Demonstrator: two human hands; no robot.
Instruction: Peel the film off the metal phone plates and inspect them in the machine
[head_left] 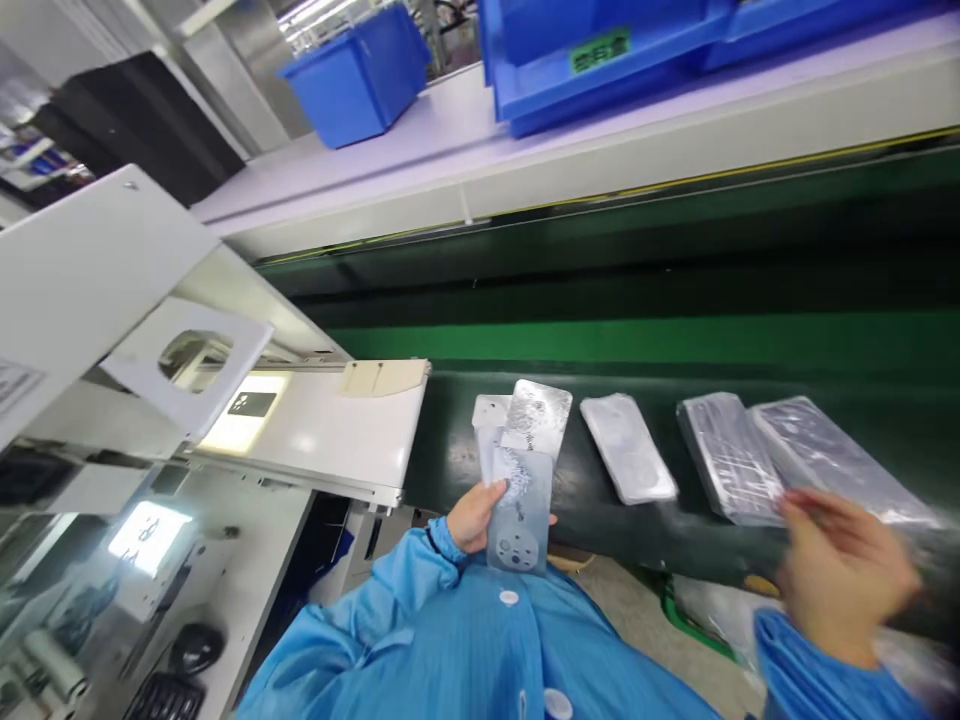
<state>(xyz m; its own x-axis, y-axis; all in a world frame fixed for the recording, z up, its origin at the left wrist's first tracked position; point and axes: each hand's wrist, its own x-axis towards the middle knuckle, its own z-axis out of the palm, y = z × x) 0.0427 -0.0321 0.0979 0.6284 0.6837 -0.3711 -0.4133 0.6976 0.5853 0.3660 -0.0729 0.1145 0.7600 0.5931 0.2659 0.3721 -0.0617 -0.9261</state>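
Observation:
My left hand (472, 517) is closed on a phone back cover (523, 515), a pale grey-blue panel with camera holes at its lower end and a branching pattern above. Just beyond it, a silvery patterned panel (541, 408) overlaps a whitish panel (491, 412) on the dark bench. To the right, my right hand (847, 570) is blurred, its thumb and fingers drawn together beside the near end of a plastic-wrapped stack (727, 455). Whatever those fingers pinch, if anything, cannot be made out.
A wrapped white pack (628, 450) and another wrapped stack (836, 455) lie on the dark bench (450, 450). White equipment with a lit panel (244, 415) stands left. Blue bins (367, 75) sit on the shelf (420, 150) behind.

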